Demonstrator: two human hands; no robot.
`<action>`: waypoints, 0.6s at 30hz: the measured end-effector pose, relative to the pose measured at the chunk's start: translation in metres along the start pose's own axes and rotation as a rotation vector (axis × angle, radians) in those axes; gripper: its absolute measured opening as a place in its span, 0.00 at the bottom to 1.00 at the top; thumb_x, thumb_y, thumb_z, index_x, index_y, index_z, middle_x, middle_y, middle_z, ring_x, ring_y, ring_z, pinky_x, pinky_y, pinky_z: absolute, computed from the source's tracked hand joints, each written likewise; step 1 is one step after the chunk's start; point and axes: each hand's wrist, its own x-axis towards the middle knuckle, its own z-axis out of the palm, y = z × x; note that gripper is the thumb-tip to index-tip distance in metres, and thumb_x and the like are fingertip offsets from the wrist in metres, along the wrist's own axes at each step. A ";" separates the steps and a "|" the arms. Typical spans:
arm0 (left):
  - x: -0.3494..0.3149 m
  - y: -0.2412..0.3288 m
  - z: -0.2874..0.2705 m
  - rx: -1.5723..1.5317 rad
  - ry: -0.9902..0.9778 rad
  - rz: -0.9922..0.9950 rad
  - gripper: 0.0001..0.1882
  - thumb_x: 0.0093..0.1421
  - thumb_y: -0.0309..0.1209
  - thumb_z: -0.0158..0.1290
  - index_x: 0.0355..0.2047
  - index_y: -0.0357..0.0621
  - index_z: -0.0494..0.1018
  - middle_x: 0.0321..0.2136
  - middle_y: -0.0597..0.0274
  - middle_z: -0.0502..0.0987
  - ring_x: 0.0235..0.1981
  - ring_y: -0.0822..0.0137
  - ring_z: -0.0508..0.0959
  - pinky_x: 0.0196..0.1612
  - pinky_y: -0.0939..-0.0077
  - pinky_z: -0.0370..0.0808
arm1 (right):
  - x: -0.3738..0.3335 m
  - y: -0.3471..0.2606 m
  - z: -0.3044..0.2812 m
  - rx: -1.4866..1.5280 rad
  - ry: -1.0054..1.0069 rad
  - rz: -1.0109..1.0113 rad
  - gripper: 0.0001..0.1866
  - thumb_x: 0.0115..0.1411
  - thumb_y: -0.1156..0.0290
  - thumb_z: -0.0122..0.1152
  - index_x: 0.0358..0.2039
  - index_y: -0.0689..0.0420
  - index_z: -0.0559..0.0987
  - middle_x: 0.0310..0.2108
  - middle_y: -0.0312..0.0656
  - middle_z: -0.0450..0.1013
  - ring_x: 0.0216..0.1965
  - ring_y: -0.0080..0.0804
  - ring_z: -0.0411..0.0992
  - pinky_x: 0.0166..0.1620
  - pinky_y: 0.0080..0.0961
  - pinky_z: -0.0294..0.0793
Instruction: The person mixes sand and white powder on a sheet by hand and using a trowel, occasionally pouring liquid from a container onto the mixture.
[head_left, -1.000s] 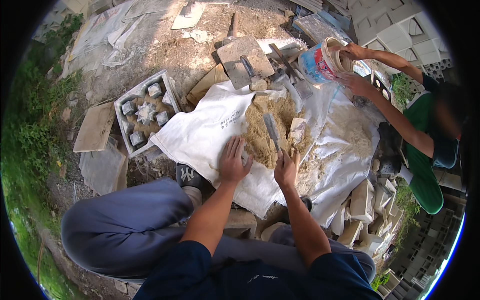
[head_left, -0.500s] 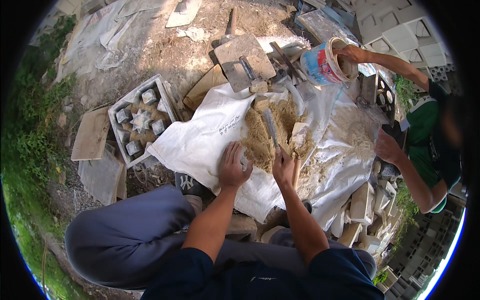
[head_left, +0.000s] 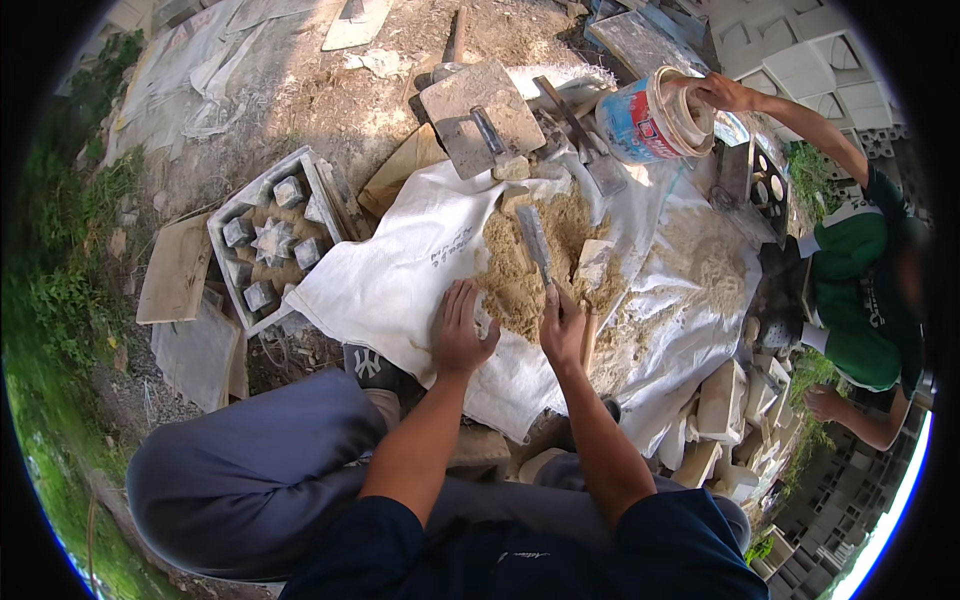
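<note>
My right hand (head_left: 564,328) is closed around the handle of a narrow flat trowel (head_left: 535,238). Its metal blade points away from me over a heap of damp sand (head_left: 510,270). My left hand (head_left: 463,328) lies beside the heap, fingers stretched out on a white sack sheet (head_left: 390,265); something pale shows by its thumb, too hidden to name. A light block (head_left: 594,262) sits in the sand to the right of the blade, and a smaller block (head_left: 515,200) at the heap's far edge. A wooden strip (head_left: 590,338) rests just right of my right hand.
A co-worker's hand (head_left: 722,93) grips a bucket (head_left: 640,118) at the far right. Beyond the sand are a square board with a handle (head_left: 478,112) and a hammer-like tool (head_left: 580,130). A mould with blocks (head_left: 275,240) stands left; broken pieces (head_left: 725,405) lie right.
The co-worker's lower hand has drawn back from beside the sheet toward the lower right, and their bucket has turned slightly. My hands and the trowel hold nearly the same place.
</note>
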 end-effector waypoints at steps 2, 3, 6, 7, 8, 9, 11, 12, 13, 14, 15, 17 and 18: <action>0.003 -0.001 -0.001 -0.004 0.014 0.007 0.30 0.54 0.38 0.57 0.54 0.33 0.70 0.57 0.45 0.73 0.61 0.46 0.70 0.66 0.52 0.64 | 0.000 -0.007 -0.004 0.044 -0.005 -0.052 0.24 0.69 0.55 0.54 0.52 0.63 0.79 0.19 0.44 0.67 0.24 0.24 0.65 0.29 0.29 0.67; 0.003 -0.001 -0.002 -0.009 0.029 0.018 0.30 0.54 0.38 0.57 0.54 0.33 0.70 0.56 0.45 0.73 0.61 0.46 0.70 0.65 0.51 0.64 | -0.001 -0.009 -0.005 0.090 -0.005 -0.105 0.25 0.69 0.54 0.54 0.53 0.64 0.79 0.18 0.40 0.64 0.24 0.19 0.61 0.27 0.25 0.65; 0.007 0.004 0.003 -0.007 0.026 0.019 0.31 0.55 0.41 0.56 0.54 0.33 0.70 0.55 0.44 0.74 0.60 0.45 0.71 0.65 0.51 0.65 | 0.004 0.026 0.003 -0.100 -0.015 -0.064 0.22 0.69 0.56 0.55 0.53 0.61 0.79 0.22 0.51 0.72 0.24 0.33 0.71 0.31 0.32 0.70; 0.006 0.002 0.002 -0.004 0.029 0.021 0.31 0.55 0.41 0.56 0.54 0.33 0.70 0.55 0.44 0.74 0.60 0.45 0.71 0.65 0.51 0.65 | 0.002 0.026 0.008 -0.245 -0.039 -0.035 0.21 0.69 0.56 0.55 0.53 0.59 0.79 0.24 0.56 0.75 0.25 0.40 0.74 0.33 0.35 0.72; 0.004 -0.001 0.000 -0.008 0.038 0.023 0.30 0.55 0.41 0.56 0.54 0.33 0.70 0.55 0.44 0.74 0.60 0.45 0.71 0.65 0.51 0.65 | -0.003 0.027 0.011 -0.144 -0.035 0.029 0.19 0.69 0.58 0.54 0.53 0.56 0.80 0.30 0.61 0.76 0.29 0.51 0.76 0.37 0.38 0.74; 0.004 -0.003 0.000 -0.013 0.047 0.026 0.30 0.55 0.41 0.56 0.54 0.33 0.70 0.55 0.44 0.74 0.60 0.45 0.71 0.65 0.51 0.65 | -0.005 0.028 0.011 -0.142 -0.035 0.026 0.19 0.69 0.58 0.54 0.53 0.56 0.80 0.30 0.61 0.76 0.29 0.51 0.76 0.37 0.38 0.74; 0.002 -0.002 0.000 -0.006 0.051 0.028 0.30 0.55 0.41 0.56 0.54 0.33 0.70 0.55 0.44 0.74 0.60 0.45 0.71 0.65 0.51 0.65 | -0.012 0.013 0.007 -0.144 -0.013 0.139 0.19 0.69 0.58 0.54 0.53 0.55 0.79 0.30 0.62 0.76 0.29 0.51 0.77 0.38 0.39 0.74; 0.001 -0.003 0.000 -0.001 0.053 0.032 0.30 0.55 0.41 0.56 0.54 0.33 0.70 0.55 0.45 0.74 0.60 0.45 0.71 0.65 0.52 0.65 | -0.007 0.017 0.008 -0.163 0.001 0.027 0.20 0.70 0.59 0.53 0.54 0.58 0.79 0.23 0.55 0.74 0.23 0.38 0.73 0.32 0.34 0.72; 0.001 -0.002 0.000 0.002 0.052 0.026 0.30 0.55 0.41 0.56 0.54 0.33 0.70 0.55 0.45 0.74 0.60 0.45 0.71 0.65 0.52 0.65 | -0.007 0.011 0.007 -0.164 -0.005 0.028 0.20 0.70 0.59 0.53 0.54 0.58 0.79 0.23 0.55 0.74 0.23 0.38 0.73 0.32 0.34 0.72; 0.002 -0.003 0.000 0.007 0.049 0.022 0.30 0.55 0.41 0.56 0.54 0.33 0.70 0.56 0.45 0.73 0.60 0.45 0.71 0.65 0.52 0.65 | -0.008 0.005 0.005 -0.071 0.000 -0.037 0.20 0.70 0.59 0.53 0.55 0.60 0.78 0.20 0.49 0.71 0.22 0.30 0.69 0.28 0.31 0.69; 0.001 -0.004 0.000 0.014 0.045 0.018 0.31 0.55 0.41 0.56 0.55 0.33 0.70 0.56 0.45 0.73 0.60 0.45 0.70 0.65 0.52 0.65 | -0.008 0.000 0.004 0.023 0.004 -0.101 0.21 0.71 0.60 0.53 0.55 0.61 0.78 0.17 0.43 0.67 0.20 0.22 0.64 0.25 0.27 0.65; 0.001 -0.002 0.000 0.009 0.019 0.003 0.31 0.55 0.41 0.56 0.55 0.34 0.69 0.56 0.44 0.73 0.61 0.45 0.70 0.66 0.52 0.64 | -0.005 -0.005 0.004 0.086 0.018 -0.169 0.21 0.71 0.61 0.52 0.56 0.63 0.77 0.17 0.35 0.60 0.20 0.15 0.57 0.22 0.23 0.59; 0.001 -0.001 0.000 0.007 -0.004 -0.011 0.31 0.55 0.40 0.56 0.56 0.34 0.69 0.57 0.44 0.72 0.62 0.46 0.69 0.66 0.52 0.64 | -0.004 -0.007 0.005 0.105 0.000 -0.196 0.21 0.71 0.61 0.52 0.56 0.62 0.77 0.16 0.36 0.61 0.20 0.17 0.58 0.22 0.24 0.59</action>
